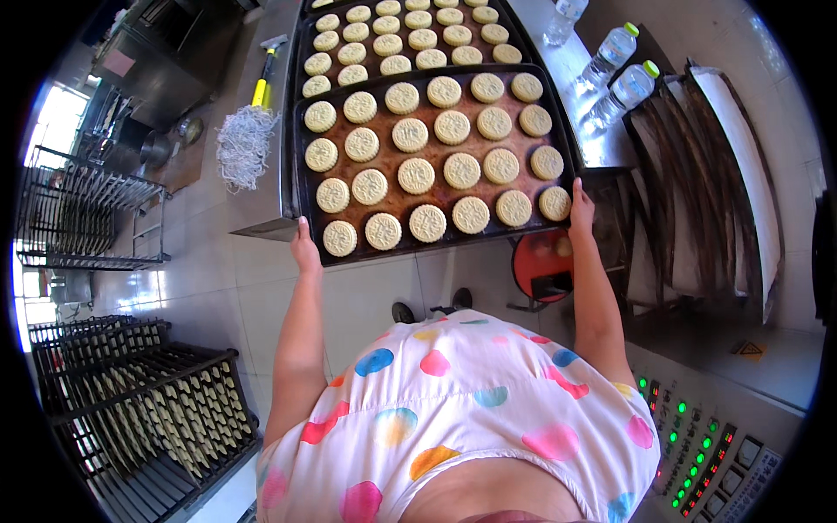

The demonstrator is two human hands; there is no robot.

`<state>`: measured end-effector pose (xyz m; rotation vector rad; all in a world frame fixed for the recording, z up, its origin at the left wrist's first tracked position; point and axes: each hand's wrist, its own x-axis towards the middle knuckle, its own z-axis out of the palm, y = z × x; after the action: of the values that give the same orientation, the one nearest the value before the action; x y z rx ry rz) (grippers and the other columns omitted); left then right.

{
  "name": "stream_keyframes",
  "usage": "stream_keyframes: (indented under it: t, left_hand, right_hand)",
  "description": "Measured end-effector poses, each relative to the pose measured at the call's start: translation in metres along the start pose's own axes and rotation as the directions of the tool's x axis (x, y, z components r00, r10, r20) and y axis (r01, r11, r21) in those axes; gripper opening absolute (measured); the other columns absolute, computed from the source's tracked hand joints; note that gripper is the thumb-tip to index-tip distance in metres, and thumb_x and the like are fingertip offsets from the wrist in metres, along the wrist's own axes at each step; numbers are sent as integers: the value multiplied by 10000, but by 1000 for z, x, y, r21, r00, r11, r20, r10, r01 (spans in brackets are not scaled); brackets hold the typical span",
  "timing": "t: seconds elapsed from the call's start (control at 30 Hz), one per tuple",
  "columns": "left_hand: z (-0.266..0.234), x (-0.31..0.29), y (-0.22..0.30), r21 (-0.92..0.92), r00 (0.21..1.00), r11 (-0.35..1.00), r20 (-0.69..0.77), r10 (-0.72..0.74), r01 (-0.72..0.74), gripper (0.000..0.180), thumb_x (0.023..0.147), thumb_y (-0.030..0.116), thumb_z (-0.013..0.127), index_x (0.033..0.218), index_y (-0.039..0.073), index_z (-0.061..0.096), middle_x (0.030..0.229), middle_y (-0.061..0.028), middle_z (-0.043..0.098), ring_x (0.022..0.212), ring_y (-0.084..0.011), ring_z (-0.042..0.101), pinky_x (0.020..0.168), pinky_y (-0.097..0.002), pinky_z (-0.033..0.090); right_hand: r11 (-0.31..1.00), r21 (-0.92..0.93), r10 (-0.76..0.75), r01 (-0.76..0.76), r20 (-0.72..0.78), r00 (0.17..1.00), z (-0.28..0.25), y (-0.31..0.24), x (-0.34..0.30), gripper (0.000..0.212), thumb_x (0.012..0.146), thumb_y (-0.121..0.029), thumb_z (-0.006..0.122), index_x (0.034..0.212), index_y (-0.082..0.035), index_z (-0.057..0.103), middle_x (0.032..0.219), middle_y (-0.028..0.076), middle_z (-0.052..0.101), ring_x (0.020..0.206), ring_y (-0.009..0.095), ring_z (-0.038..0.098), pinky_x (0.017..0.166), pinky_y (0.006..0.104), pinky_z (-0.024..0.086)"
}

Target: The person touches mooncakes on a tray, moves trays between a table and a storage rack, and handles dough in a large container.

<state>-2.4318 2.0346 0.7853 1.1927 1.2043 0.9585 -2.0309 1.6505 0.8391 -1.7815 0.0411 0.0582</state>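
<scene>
A dark baking tray (440, 196) with rows of pale, round pastries (416, 176), scalloped at the edge and stamped on top, spans the space between my hands. My left hand (305, 247) grips its near left corner, thumb up along the rim. At the near right corner, my right hand (581, 209) has hold of the tray the same way. The fingers of both hands are mostly hidden below the rim. The tray's near end juts out past the metal table. Directly beyond it lies a second tray (370, 57) of similar pastries.
On the metal table (272, 166), a yellow-handled scraper (263, 83) and shredded white strands (247, 144) lie left. Water bottles (615, 48) stand right. Loaded racks (157, 410) fill the left; a red stool (527, 266), stacked trays (706, 183) and a control panel (697, 444) are right.
</scene>
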Motion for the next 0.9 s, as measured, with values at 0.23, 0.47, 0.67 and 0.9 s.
stream_keyframes:
  t: [0.23, 0.47, 0.67, 0.9]
  left_hand:
    - [0, 4, -12, 121, 999, 992, -7, 38, -37, 561, 912, 426, 495, 1109, -94, 572, 1067, -160, 616, 964, -194, 537, 879, -307, 393]
    - [4, 5, -13, 241, 992, 968, -86, 89, -66, 541, 906, 443, 495, 1044, -68, 609, 942, -178, 641, 837, -214, 560, 792, -339, 421]
    - [3, 13, -24, 250, 982, 956, -71, 174, -151, 557, 903, 464, 486, 1011, -65, 622, 892, -176, 651, 801, -231, 568, 779, -347, 428]
    - [3, 18, -29, 243, 991, 965, -63, 121, -103, 545, 905, 452, 492, 1017, -65, 622, 907, -163, 656, 801, -200, 560, 779, -334, 428]
  right_hand:
    - [993, -73, -84, 88, 53, 995, 1, 4, 5, 616, 857, -492, 566, 1026, 98, 614, 916, 101, 620, 829, 147, 521, 772, 281, 429]
    - [985, -96, -142, 142, 6, 990, 5, 5, 2, 598, 874, -476, 545, 989, 106, 626, 824, 107, 630, 774, 134, 530, 735, 281, 437]
    - [995, -53, -80, 84, 71, 994, 2, 7, 4, 627, 850, -514, 563, 989, 94, 626, 861, 93, 602, 801, 146, 501, 768, 282, 419]
    - [992, -44, -119, 121, 53, 992, 2, 9, 7, 563, 883, -453, 544, 856, 101, 635, 723, 47, 562, 684, 107, 438, 655, 268, 419]
